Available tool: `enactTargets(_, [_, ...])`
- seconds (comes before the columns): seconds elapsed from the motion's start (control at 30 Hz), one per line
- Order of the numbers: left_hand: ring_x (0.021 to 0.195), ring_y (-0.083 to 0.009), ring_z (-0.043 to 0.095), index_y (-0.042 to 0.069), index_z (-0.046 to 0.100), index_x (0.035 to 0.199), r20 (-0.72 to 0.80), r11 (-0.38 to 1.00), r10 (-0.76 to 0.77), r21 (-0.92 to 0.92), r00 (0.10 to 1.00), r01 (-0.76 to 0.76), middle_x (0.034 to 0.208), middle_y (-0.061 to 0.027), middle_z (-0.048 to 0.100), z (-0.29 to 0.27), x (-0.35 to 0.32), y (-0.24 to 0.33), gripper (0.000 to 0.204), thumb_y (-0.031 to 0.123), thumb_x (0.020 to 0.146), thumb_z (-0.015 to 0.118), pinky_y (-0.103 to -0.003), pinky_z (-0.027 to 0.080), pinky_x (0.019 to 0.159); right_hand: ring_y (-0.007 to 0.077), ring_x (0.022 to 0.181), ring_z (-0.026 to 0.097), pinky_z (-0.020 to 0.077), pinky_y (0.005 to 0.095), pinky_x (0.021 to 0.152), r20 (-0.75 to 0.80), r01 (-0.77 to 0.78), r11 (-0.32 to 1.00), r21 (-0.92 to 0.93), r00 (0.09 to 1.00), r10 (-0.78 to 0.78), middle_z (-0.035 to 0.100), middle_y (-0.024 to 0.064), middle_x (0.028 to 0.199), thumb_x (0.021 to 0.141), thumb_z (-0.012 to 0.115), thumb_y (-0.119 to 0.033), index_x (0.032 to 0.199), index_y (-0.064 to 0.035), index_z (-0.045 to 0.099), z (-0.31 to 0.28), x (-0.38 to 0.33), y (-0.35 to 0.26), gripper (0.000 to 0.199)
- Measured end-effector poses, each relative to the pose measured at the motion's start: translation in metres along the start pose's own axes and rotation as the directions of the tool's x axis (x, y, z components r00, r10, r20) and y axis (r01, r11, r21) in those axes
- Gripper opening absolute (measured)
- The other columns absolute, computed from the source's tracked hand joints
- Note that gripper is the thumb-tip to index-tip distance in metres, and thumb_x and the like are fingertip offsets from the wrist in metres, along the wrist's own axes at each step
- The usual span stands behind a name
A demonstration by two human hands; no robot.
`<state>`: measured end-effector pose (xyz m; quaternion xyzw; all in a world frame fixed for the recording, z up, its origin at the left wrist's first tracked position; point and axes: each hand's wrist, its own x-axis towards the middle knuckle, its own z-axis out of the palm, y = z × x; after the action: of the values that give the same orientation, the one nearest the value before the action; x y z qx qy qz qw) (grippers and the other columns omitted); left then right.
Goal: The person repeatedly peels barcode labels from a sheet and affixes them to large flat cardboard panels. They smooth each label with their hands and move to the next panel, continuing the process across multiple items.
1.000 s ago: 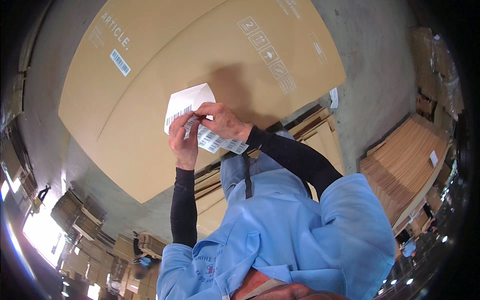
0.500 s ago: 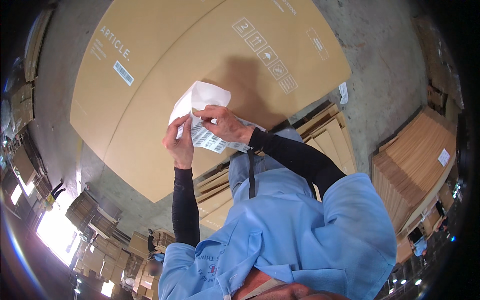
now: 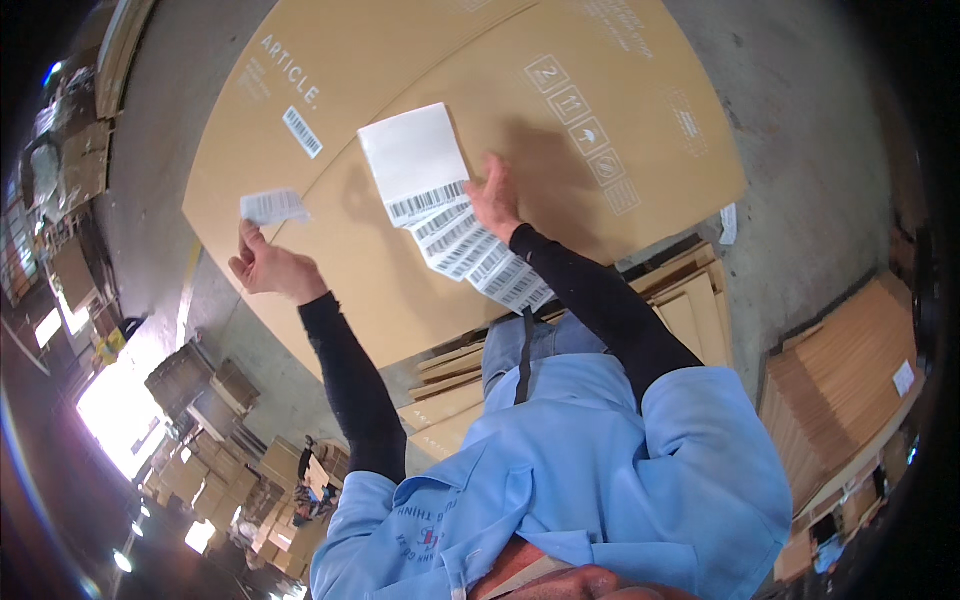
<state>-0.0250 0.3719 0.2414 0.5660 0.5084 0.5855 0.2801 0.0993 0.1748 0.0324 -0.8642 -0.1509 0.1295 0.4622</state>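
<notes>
Head view: the left hand (image 3: 268, 268) is raised over the big flat cardboard sheet (image 3: 400, 290), its grip pinched shut on a single small white barcode label (image 3: 272, 206) held at the fingertips, well apart from the rest. The right hand (image 3: 495, 200) holds the long strip of barcode labels (image 3: 460, 235), fingers spread along its right edge; the strip's blank white top (image 3: 412, 150) stands above and the printed labels trail down toward the dark sleeve. Both lie in front of the cardboard sheet, which fills the upper middle and hides the concrete floor (image 3: 820, 170) beneath. Stacked flat cartons (image 3: 840, 390) sit at the right, more cardboard piles (image 3: 200, 390) at the lower left. The person's blue shirt (image 3: 590, 480) blocks the lower centre.
</notes>
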Motion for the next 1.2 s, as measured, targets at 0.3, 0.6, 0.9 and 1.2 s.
enactTargets(0.3, [0.095, -0.0275, 0.070, 0.006, 0.049, 0.073, 0.660, 0.691, 0.612, -0.178, 0.436, -0.701, 0.100, -0.0089, 0.074, 0.065, -0.154, 0.016, 0.033, -0.004, 0.076, 0.079, -0.051, 0.040, 0.104, 0.0084, 0.073, 0.060, 0.0491, 0.0254, 0.066, 0.555, -0.507, 0.499, 0.703, 0.830, 0.061, 0.069, 0.0023, 0.076, 0.093, 0.071, -0.043, 0.088, 0.0027, 0.074, -0.129, 0.025, -0.082, 0.046])
enactTargets(0.6, [0.114, -0.0312, 0.063, 0.008, 0.050, 0.077, 0.860, 0.817, 0.502, -0.438, 0.089, -0.375, 0.123, -0.0131, 0.068, 0.097, -0.263, 0.011, 0.038, 0.020, 0.075, 0.087, -0.053, 0.040, 0.103, 0.0076, 0.072, 0.061, 0.0496, 0.0245, 0.065, 0.422, -0.524, 0.684, 0.507, 0.843, 0.333, 0.069, 0.0028, 0.082, 0.100, 0.061, -0.022, 0.100, 0.0037, 0.072, -0.226, 0.045, 0.006, 0.028])
enactTargets(0.9, [0.104, -0.0219, 0.066, 0.000, 0.057, 0.113, 0.977, 0.936, -0.215, 0.207, -0.003, 0.285, 0.118, -0.0179, 0.067, 0.184, -0.320, -0.017, 0.046, 0.021, 0.083, 0.085, -0.038, 0.054, 0.087, 0.0086, 0.081, 0.062, 0.0498, 0.0258, 0.077, 0.398, -0.507, 0.705, 0.496, 0.854, 0.334, 0.072, 0.0046, 0.090, 0.102, 0.059, -0.024, 0.113, 0.0042, 0.070, -0.326, 0.065, 0.055, 0.032])
enactTargets(1.2, [0.078, -0.0131, 0.067, 0.003, 0.056, 0.082, 0.978, 0.798, -0.143, 0.204, -0.152, 0.567, 0.086, -0.0133, 0.073, 0.266, -0.372, -0.026, 0.024, 0.004, 0.085, 0.080, -0.028, 0.052, 0.064, 0.0094, 0.079, 0.062, 0.0500, 0.0261, 0.074, 0.289, -0.511, 0.724, 0.464, 0.860, 0.421, 0.072, 0.0051, 0.088, 0.102, 0.059, -0.029, 0.111, 0.0060, 0.070, -0.352, 0.065, 0.125, 0.038])
